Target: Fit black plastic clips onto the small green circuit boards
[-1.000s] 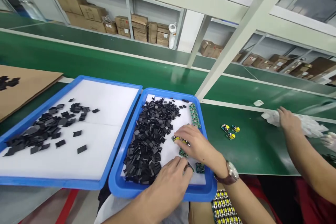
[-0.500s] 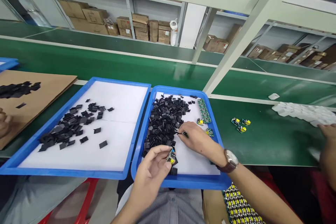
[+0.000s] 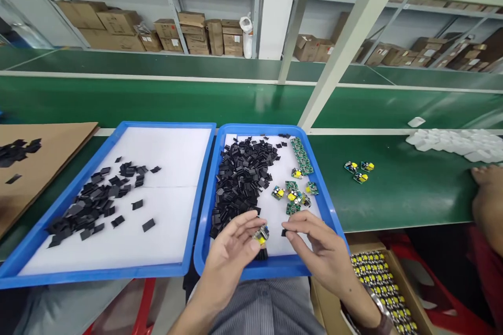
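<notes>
My left hand pinches a small circuit board with a yellow part over the near edge of the right blue tray. My right hand is close beside it, fingertips pinched on a small black piece. A heap of black square pieces fills the tray's left half. Several small green boards lie loose on the white liner ahead of my fingers, and a strip of green boards lies by the far right rim.
A second blue tray on the left holds scattered black pieces. Cardboard with more pieces lies far left. Three boards and white parts rest on the green belt. A box of finished boards sits lower right. Another person's hand is at right.
My right hand drew back from the black heap toward my left hand, now holding a black piece. The left hand keeps the board. The view tilted down and the other person's hand shifted.
</notes>
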`<state>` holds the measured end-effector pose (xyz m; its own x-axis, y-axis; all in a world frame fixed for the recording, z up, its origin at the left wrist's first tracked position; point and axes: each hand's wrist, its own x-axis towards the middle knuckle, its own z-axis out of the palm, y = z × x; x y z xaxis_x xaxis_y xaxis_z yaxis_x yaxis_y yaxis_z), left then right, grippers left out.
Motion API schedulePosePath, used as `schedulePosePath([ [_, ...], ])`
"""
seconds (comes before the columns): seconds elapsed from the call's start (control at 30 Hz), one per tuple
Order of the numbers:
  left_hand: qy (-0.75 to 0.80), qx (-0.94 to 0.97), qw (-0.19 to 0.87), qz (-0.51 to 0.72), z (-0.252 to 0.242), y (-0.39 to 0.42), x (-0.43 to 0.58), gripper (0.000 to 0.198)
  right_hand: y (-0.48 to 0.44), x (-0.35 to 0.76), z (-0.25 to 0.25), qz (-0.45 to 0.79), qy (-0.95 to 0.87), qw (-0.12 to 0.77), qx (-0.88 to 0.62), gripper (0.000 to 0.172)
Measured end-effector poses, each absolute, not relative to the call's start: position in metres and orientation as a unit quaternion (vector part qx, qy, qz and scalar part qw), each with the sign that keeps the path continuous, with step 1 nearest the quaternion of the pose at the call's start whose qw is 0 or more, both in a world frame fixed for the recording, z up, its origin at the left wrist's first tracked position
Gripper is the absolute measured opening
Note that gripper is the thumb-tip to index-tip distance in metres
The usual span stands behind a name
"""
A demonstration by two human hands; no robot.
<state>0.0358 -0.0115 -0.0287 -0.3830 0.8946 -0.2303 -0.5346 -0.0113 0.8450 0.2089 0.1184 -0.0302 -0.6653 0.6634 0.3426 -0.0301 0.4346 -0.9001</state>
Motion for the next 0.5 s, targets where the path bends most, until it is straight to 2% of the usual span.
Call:
schedulePosePath([
  [0.2, 0.616, 0.387, 0.321, 0.606, -0.037, -0.008, 0.049, 0.045, 0.106, 0.214, -0.036, 0.602, -0.671, 0.368, -0.227, 0.031],
  [0.33, 0.599, 0.418, 0.331, 0.597, -0.035, -0.004, 0.055, 0.046, 0.105, 0.216, -0.035, 0.600, -0.664, 0.382, -0.233, 0.024],
  [0.5, 0.577, 0.429, 0.358, 0.595, -0.031, -0.002, 0.056, 0.042, 0.106, 0.218, -0.034, 0.579, -0.663, 0.410, -0.240, 0.028],
])
